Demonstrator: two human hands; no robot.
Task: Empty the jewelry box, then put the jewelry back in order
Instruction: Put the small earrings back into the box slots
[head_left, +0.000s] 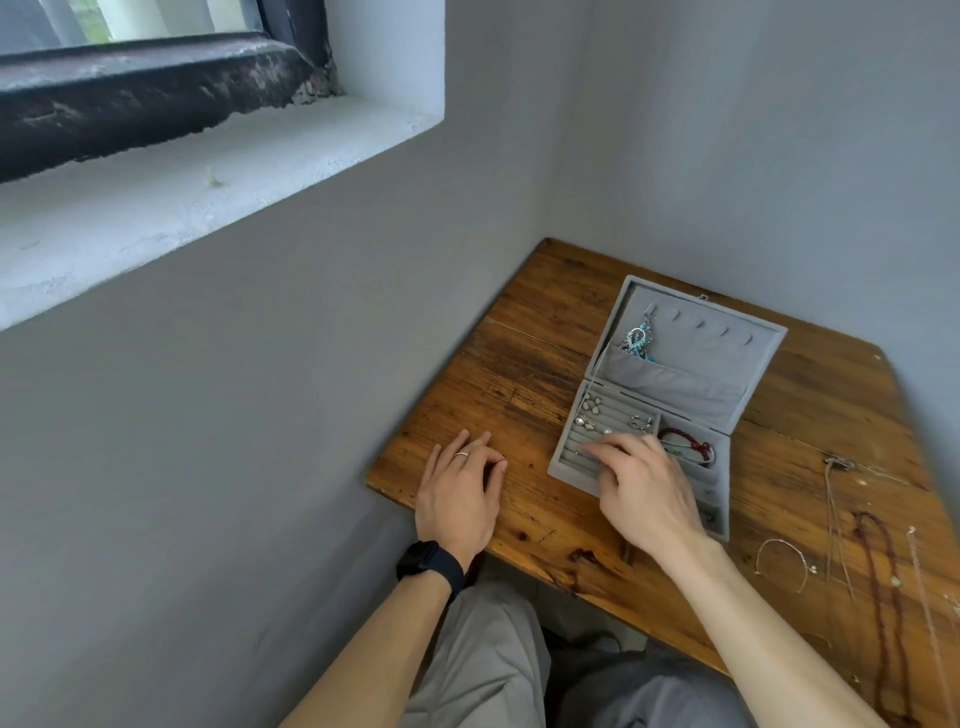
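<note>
A grey velvet jewelry box (566, 470) lies open on the wooden table (519, 384). Its lid holds a turquoise pendant (638, 339) in a pocket. Several earrings (592, 415) sit in the ring rolls, and a red bead bracelet (685, 441) lies in a right compartment. My right hand (644, 488) hovers over the box's front, fingertips down on the ring rolls; whether it pinches anything is hidden. My left hand (460, 493), wearing a ring, rests on the table left of the box with loosely curled fingers, holding nothing.
On the table right of the box lie a silver bangle (784, 558), thin silver chains (836, 519) and a dark red bead necklace (883, 597). Grey walls close in the table's left and far sides. A window sill (156, 197) is at upper left.
</note>
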